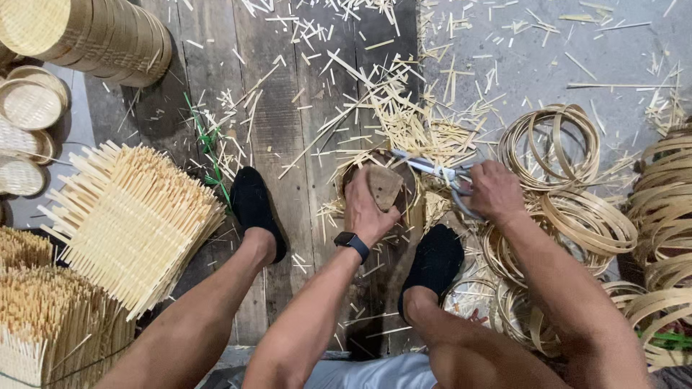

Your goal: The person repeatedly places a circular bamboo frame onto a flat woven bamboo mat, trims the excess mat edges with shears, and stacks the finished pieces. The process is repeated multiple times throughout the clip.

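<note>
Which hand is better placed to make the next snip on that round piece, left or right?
Right. The right hand grips the scissors, blades at the round piece. The left hand is pressing that piece down.

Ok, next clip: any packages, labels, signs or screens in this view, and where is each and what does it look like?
Smartwatch: on the left wrist, small dark rectangular screen on a dark band, blank from this angle.
No packages, labels or signs show.
The left hand presses a round woven piece on the wooden floor; the right hand grips metal shears.
</note>
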